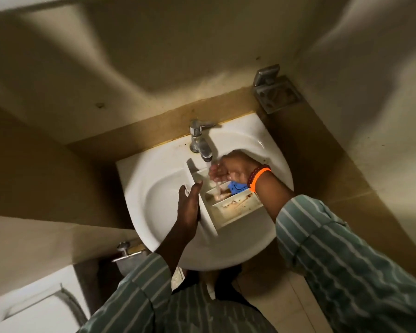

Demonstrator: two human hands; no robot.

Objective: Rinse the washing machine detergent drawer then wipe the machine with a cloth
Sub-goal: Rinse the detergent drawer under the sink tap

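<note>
Fingers [215, 170] of right hand [231, 170] curled loosely, cupped under the water stream [213, 174], gripping nothing. Left hand [189, 207] flat and open, fingers straight, pressed against the drawer's front panel [202, 212], bracing rather than clasping. Detergent drawer [233, 207] lies in the sink [154, 188], tilted, compartments facing up, directly below the tap [202, 145].

Step in hand looks like the rinse, early on: brown residue visible in the near compartment [240, 207], so plenty left. To do it well: keep left palm steady on the panel so the drawer doesn't slide on wet porcelain, use right fingers to rub the grime rather than only catching water, shift the drawer so the stream reaches each compartment, tip it to drain. Blue insert [235, 187] sits just beside right wrist, partly hidden; probably needs flushing too.

Around: orange band and dark beads [259, 176] on right wrist, striped sleeves [322, 236] near the water, likely to get wet. Metal holder [275, 88] on wall corner, well apart. White rounded item [34, 304] lower left, cannot tell what. No cloth visible. Basin is tight for the drawer; tap spout close overhead limits lifting.
</note>
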